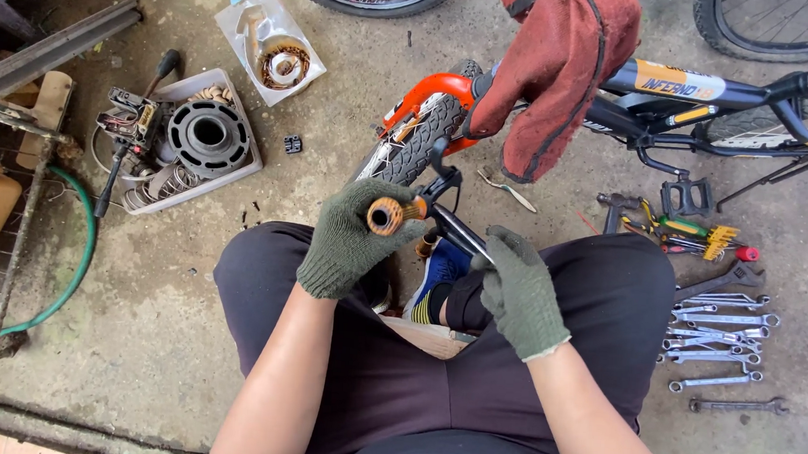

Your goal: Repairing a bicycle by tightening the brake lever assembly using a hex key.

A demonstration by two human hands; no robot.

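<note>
Open concrete left of knees; wrenches (720, 339) right, front tyre (416, 143) ahead.

Left hand (351, 238), right hand (520, 292): green knit gloves; bare forearms; dark trousers; blue shoe.

Both gloved hands are raised over the lap, left hand (351, 238) fisted, right hand (521, 292) loosely curled.

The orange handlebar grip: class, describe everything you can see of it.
The orange handlebar grip is a short tube, rubbery-looking, its round dark-centred end facing the camera. It sits on the end of a black handlebar. The gloved left hand wraps around it; the gloved right hand holds the bar further along.
</note>
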